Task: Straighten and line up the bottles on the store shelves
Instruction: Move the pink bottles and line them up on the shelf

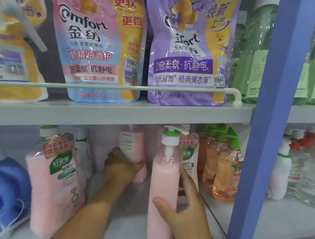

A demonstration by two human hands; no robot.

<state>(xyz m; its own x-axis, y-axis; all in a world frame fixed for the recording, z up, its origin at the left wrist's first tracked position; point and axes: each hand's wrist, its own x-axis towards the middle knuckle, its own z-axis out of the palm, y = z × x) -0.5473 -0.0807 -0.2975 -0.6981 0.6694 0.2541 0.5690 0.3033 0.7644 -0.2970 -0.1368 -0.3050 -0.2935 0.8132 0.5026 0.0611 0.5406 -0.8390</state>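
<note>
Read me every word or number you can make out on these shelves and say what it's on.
"Comfort 金纺", "更软 更香": pink pouch.
"2倍柔软·抗静电", "经典薰衣草", "焕新上市": purple pouch.
"10.00": price stickers on both.
"内衣专护": front pink bottle.
Green bottles' labels, other small print: too blurred.

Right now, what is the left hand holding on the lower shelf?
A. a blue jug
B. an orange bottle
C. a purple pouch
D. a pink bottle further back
D: the left hand wraps the pink bottle set back on the lower shelf.
</note>
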